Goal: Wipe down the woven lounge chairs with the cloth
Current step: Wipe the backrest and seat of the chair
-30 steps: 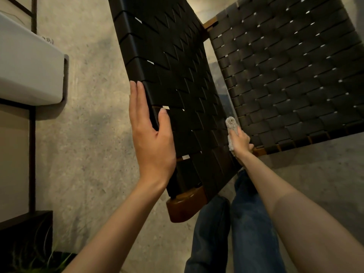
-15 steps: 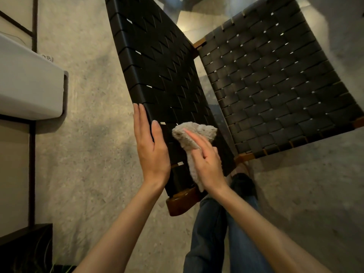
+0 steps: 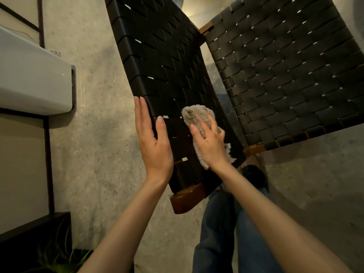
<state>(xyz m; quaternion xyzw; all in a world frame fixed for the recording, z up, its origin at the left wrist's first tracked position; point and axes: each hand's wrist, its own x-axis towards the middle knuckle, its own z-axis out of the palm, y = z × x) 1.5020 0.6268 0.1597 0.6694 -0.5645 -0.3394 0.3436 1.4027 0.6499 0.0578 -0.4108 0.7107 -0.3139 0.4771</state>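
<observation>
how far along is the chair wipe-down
Done: no wiped area can be told from the weave. In hand: the right hand presses the cloth on the near woven panel, left hand bracing its edge. Left: probably the far woven panel, with no hand on it.

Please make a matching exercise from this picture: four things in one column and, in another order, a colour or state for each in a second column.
Things
1. cloth
2. left hand
3. wooden frame end
4. white fixture

Colours or states
a. glossy brown, at the panel's lower corner
b. flat against the left edge of the woven panel
c. pale, at the picture's left side
d. grey and fluffy, pressed under the right hand

Pairs: 1-d, 2-b, 3-a, 4-c
</observation>
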